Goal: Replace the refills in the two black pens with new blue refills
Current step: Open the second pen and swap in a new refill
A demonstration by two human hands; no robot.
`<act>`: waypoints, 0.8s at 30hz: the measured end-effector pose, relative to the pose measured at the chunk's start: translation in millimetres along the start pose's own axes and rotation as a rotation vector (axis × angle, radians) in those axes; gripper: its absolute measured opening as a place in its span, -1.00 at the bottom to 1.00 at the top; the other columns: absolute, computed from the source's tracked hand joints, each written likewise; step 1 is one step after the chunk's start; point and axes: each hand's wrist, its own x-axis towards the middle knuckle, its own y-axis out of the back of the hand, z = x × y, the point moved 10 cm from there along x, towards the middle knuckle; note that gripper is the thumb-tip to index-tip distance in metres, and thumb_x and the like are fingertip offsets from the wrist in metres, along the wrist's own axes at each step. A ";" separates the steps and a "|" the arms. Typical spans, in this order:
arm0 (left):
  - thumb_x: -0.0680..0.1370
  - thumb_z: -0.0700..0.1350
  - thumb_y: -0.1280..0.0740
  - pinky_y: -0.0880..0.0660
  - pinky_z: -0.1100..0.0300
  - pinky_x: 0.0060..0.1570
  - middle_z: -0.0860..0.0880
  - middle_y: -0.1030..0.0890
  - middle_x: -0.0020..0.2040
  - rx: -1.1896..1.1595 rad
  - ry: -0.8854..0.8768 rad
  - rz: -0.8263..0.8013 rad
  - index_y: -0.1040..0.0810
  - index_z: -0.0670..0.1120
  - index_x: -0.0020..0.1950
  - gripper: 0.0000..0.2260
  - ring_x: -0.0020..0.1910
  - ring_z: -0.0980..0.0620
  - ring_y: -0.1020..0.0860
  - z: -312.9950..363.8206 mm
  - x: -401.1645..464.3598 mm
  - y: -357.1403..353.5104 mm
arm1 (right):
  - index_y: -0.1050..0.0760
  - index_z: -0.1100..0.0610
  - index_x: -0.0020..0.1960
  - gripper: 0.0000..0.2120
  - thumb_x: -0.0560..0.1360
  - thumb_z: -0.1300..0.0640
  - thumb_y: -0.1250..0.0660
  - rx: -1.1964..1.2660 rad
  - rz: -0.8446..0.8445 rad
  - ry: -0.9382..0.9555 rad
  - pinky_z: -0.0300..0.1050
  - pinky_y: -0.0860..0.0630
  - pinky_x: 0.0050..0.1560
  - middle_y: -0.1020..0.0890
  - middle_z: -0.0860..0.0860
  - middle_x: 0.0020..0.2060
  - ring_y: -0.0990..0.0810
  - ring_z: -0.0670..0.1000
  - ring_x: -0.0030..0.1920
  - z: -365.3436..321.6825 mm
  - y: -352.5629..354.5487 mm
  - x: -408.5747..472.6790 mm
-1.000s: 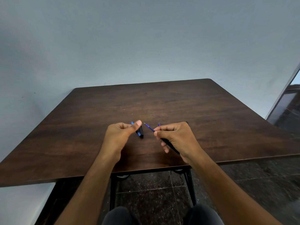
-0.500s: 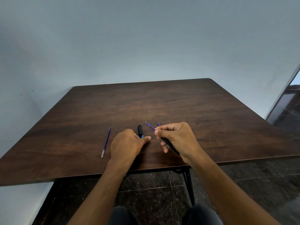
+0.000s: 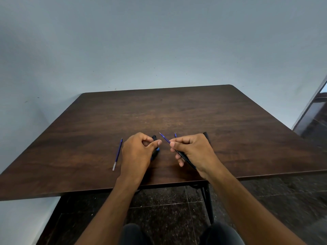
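Note:
My right hand (image 3: pixel 194 151) grips a black pen barrel (image 3: pixel 184 157), and a blue refill (image 3: pixel 164 137) sticks out of its front end. Behind this hand I see the tip of a second blue refill (image 3: pixel 175 134) and the end of another black pen part (image 3: pixel 205 134). My left hand (image 3: pixel 138 154) has its fingers curled and its thumb pointing right. It sits over a short black pen piece with a blue end (image 3: pixel 156 149) on the table (image 3: pixel 194 110); whether it grips that piece is hidden. A loose blue refill (image 3: pixel 117 153) lies left of my left hand.
The dark wooden table stands against a pale wall, with its near edge just below my wrists. Beneath it I see dark floor tiles, black table legs (image 3: pixel 208 202) and my knees. A dark doorway (image 3: pixel 315 117) is at the far right.
My left hand laid a blue refill on the table to its left, then came back to the short black pen piece. My right hand has kept its barrel and refill in place.

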 end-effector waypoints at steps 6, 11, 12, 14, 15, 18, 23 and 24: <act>0.51 -0.01 -0.49 -0.38 0.61 -0.28 0.27 -0.68 -0.29 -0.294 -0.009 -0.098 -0.72 0.12 -0.06 -0.96 -0.18 0.47 -0.58 11.2 -0.3 -7.0 | -0.71 0.24 -0.02 -0.93 0.54 0.27 -0.45 -0.003 -0.036 0.039 -0.15 -0.49 -0.51 -0.71 0.12 -0.29 -0.57 0.00 -0.43 -9.0 -5.7 -1.0; 0.40 0.00 -0.52 -0.37 0.40 -0.42 0.09 -0.64 -0.32 -0.724 0.198 -0.263 -0.76 -0.07 -0.01 -0.77 -0.47 0.26 -0.43 2.5 -5.7 -29.0 | -0.70 0.26 -0.02 -0.92 0.54 0.27 -0.44 0.000 -0.044 0.048 -0.14 -0.49 -0.51 -0.70 0.13 -0.29 -0.55 0.00 -0.43 -13.8 -7.7 -2.4; 0.35 0.03 -0.53 -0.34 0.34 -0.41 0.05 -0.59 -0.32 -0.768 0.227 -0.277 -0.76 -0.09 -0.01 -0.71 -0.45 0.23 -0.38 0.4 -6.3 -31.8 | -0.70 0.26 -0.01 -0.92 0.54 0.27 -0.44 -0.005 -0.048 0.048 -0.14 -0.49 -0.51 -0.70 0.13 -0.29 -0.55 0.01 -0.43 -14.3 -8.0 -2.8; 0.33 0.04 -0.54 -0.33 0.26 -0.35 0.01 -0.57 -0.30 -0.820 0.282 -0.271 -0.76 -0.10 -0.04 -0.70 -0.38 0.15 -0.36 -7.3 -5.6 -32.9 | -0.70 0.27 -0.01 -0.92 0.54 0.27 -0.45 -0.009 -0.053 0.043 -0.13 -0.50 -0.51 -0.71 0.14 -0.28 -0.56 0.01 -0.43 -14.7 -8.6 -3.8; 0.35 0.03 -0.54 -0.36 0.24 -0.32 0.00 -0.61 -0.27 -0.833 0.311 -0.257 -0.76 -0.10 -0.05 -0.73 -0.35 0.14 -0.39 -11.9 -4.6 -31.6 | -0.70 0.27 -0.01 -0.91 0.54 0.27 -0.45 -0.010 -0.056 0.040 -0.14 -0.50 -0.51 -0.71 0.14 -0.28 -0.56 0.00 -0.43 -14.7 -9.0 -4.3; 0.48 0.00 -0.50 -0.43 0.23 -0.22 0.03 -0.72 -0.15 -0.835 0.349 -0.225 -0.75 -0.08 -0.08 -0.84 -0.29 0.20 -0.53 -19.3 -0.7 -27.2 | -0.70 0.28 0.01 -0.91 0.54 0.28 -0.44 -0.016 -0.064 0.033 -0.15 -0.50 -0.51 -0.70 0.15 -0.28 -0.55 -0.02 -0.44 -15.1 -12.1 -6.1; 0.53 -0.07 -0.47 -0.46 0.26 -0.24 -0.03 -0.74 -0.16 -0.883 0.333 -0.087 -0.70 -0.08 -0.15 -0.89 -0.30 0.17 -0.56 -14.4 7.2 -12.0 | -0.69 0.30 0.03 -0.89 0.55 0.29 -0.43 -0.031 -0.073 0.026 -0.17 -0.50 -0.52 -0.70 0.17 -0.26 -0.54 -0.04 -0.45 -18.6 -17.9 -9.3; 0.53 -0.09 -0.47 -0.45 0.26 -0.25 -0.03 -0.73 -0.18 -0.899 0.338 -0.046 -0.70 -0.09 -0.16 -0.89 -0.31 0.16 -0.55 -14.6 9.8 -5.8 | -0.69 0.30 0.03 -0.89 0.55 0.29 -0.43 -0.038 -0.074 0.027 -0.17 -0.50 -0.51 -0.70 0.19 -0.25 -0.54 -0.04 -0.45 -19.1 -18.0 -9.9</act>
